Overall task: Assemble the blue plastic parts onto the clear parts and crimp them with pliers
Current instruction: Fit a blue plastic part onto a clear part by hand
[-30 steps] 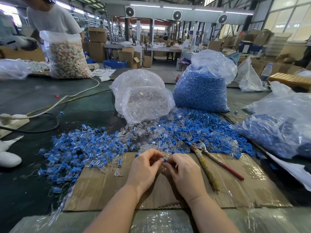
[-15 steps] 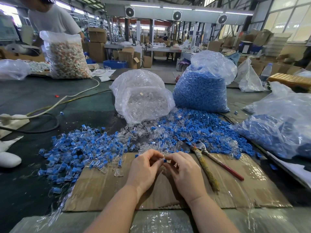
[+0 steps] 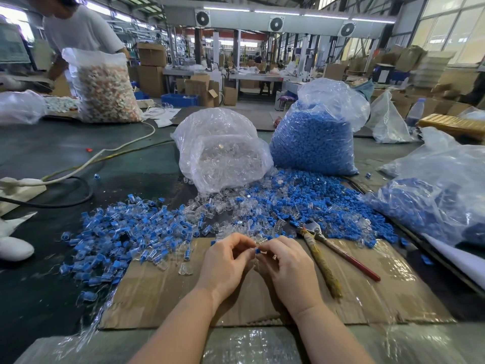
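Left: assembled blue-and-clear pieces [image 3: 126, 237] heaped on the table, apparently done. Centre: left hand [image 3: 225, 261] and right hand [image 3: 286, 269], fingertips pinched together on one blue part [image 3: 257, 250] and clear part [image 3: 258, 242], fitting underway. Right: pliers [image 3: 338, 254] idle; loose blue parts [image 3: 328, 203] remain, so much is left.

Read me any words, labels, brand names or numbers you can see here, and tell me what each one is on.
None can be read.
Brown cardboard boxes in the background: any markings are too blurred.
White sheet on a dark board: too small to read.
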